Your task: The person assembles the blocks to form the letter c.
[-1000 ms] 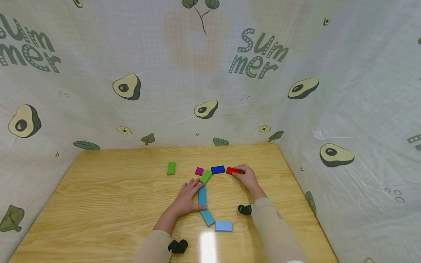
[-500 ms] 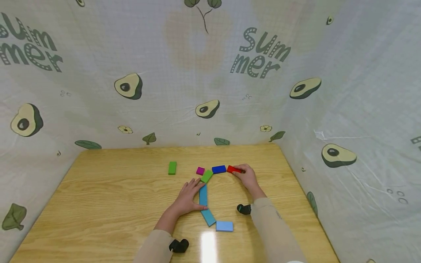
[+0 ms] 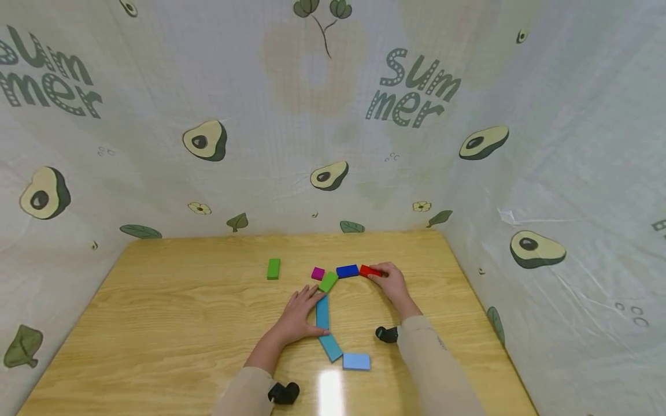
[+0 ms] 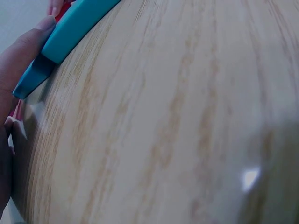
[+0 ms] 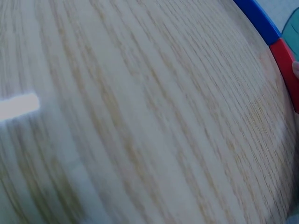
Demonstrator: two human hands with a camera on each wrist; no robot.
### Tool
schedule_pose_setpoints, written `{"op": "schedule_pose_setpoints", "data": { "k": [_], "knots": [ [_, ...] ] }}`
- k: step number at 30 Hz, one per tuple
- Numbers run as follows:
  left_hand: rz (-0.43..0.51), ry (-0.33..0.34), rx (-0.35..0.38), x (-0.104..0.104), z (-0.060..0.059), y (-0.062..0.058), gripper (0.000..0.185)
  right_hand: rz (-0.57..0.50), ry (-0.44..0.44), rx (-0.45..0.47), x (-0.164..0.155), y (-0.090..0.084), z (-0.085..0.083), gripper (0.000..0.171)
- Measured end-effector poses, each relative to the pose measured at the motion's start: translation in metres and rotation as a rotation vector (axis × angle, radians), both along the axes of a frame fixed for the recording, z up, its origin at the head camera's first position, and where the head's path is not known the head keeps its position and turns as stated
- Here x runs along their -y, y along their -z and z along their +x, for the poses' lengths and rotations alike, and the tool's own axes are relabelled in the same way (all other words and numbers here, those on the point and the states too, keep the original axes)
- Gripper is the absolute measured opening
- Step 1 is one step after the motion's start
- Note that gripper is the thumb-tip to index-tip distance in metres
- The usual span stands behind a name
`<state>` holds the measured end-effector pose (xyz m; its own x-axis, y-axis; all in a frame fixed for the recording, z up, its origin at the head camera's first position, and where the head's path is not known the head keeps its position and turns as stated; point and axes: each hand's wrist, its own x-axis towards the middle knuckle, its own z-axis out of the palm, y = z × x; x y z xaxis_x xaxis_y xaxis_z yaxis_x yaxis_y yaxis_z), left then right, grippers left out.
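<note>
In the head view, my right hand (image 3: 392,284) pinches a red block (image 3: 367,270) between thumb and fingers. Its left end meets the dark blue block (image 3: 347,271), as the right wrist view also shows for the red block (image 5: 286,72). A light green block (image 3: 328,282) lies at a slant beside that. My left hand (image 3: 298,316) rests spread on the table along a long blue block (image 3: 322,312). Its index fingertip is at the upper end, and its thumb touches where a second blue block (image 3: 330,348) joins. A pale blue block (image 3: 356,362) continues the curve.
A small magenta block (image 3: 318,274) lies just behind the light green one. Another green block (image 3: 273,269) lies apart, further left. Printed cloth (image 3: 281,202) hangs along the back and sides of the wooden table (image 3: 171,323).
The narrow gap between the red and dark blue blocks has closed as my right hand eased the red one left. My left hand stays in place; the head view shifted slightly.
</note>
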<state>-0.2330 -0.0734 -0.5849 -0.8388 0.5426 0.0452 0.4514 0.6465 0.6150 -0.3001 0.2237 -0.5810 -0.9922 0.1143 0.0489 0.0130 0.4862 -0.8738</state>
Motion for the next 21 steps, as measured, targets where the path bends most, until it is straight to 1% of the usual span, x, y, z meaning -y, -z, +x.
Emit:
{"op": "schedule_pose_setpoints", "data": {
  "k": [5,13,21],
  "knots": [
    [-0.004,0.0,-0.005,-0.0005,-0.0012,0.0032,0.094,0.005,-0.003,0.01,0.0009,-0.0016,0.0009,0.027],
    [-0.01,-0.008,0.001,-0.0008,-0.0011,0.0049,0.093,0.006,-0.006,0.012,0.0013,-0.0013,0.0015,0.028],
    [-0.008,-0.006,-0.006,-0.0012,-0.0009,0.0028,0.093,0.009,-0.006,0.002,-0.0005,0.0,0.0003,0.028]
  ]
}}
